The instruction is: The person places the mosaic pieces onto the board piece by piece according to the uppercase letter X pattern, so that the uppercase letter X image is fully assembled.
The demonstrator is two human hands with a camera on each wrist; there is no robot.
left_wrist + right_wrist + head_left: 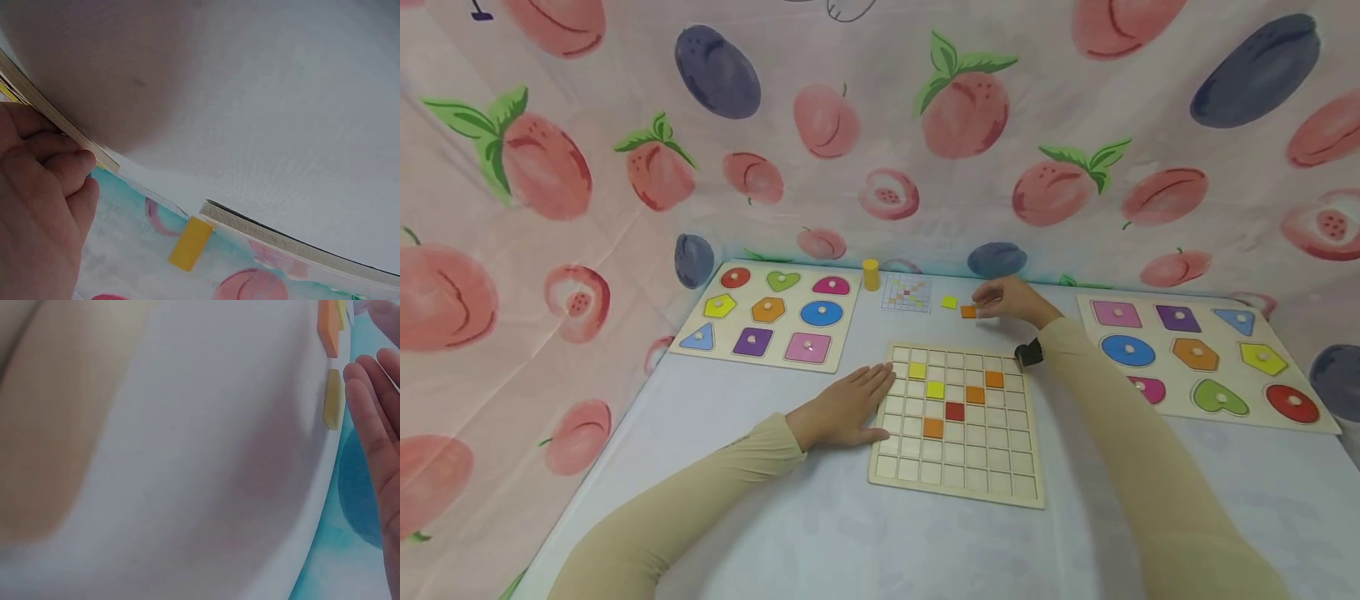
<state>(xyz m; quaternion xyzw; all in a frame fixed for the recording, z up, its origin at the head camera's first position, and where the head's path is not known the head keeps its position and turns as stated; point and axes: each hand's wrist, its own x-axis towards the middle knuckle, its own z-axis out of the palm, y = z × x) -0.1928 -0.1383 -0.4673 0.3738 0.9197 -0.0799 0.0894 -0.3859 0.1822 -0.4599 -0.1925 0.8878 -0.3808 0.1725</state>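
Left hand [850, 406]: we rest it flat, fingers straight, against the grid board [958, 483].
Right hand [1011, 300]: we pinch the far orange tile [968, 312].

our arms: two, both in beige sleeves, both reaching forward. left hand [850, 407]: palm down, fingers straight and together, lying flat. right hand [1009, 298]: stretched further ahead, fingers bent downward at their tips; whether they pinch anything, we cannot tell. right wrist: dark band, worn just behind the hand.
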